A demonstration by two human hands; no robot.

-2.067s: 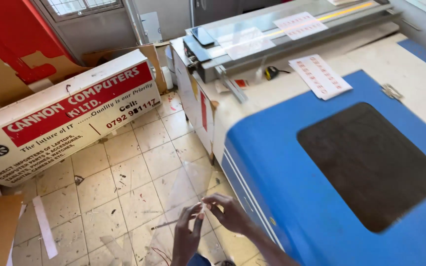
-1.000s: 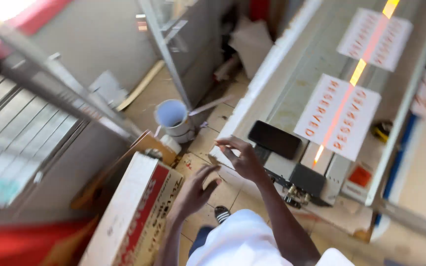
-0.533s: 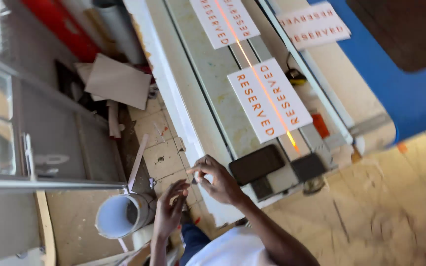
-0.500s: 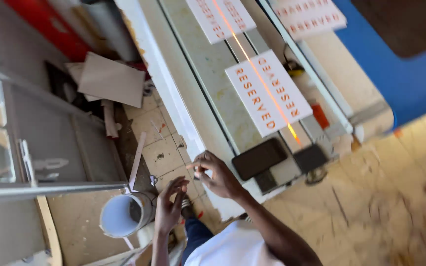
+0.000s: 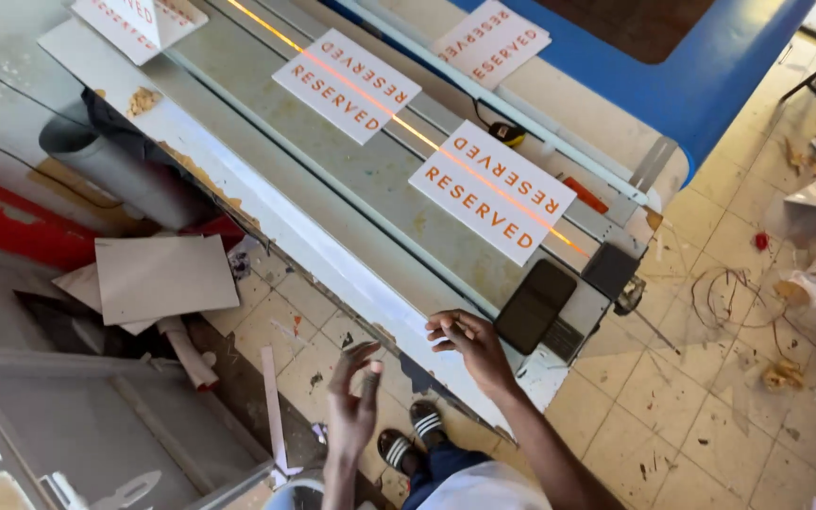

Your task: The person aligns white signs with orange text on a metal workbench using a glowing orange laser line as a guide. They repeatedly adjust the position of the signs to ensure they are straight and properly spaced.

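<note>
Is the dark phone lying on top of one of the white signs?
No, the phone lies on the bench surface beside the nearest white sign, not on it.

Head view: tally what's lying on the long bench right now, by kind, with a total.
White signs with orange lettering: 4, one cut off at the top edge
Black phone: 1
Small black box: 1
Total: 6
The right hand rests on the bench edge.

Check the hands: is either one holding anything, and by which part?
Cannot be told for sure. The right hand rests curled on the edge of the long machine bed; the left hand hangs open over the floor. Any thin clear sheet between them is not visible.
</note>
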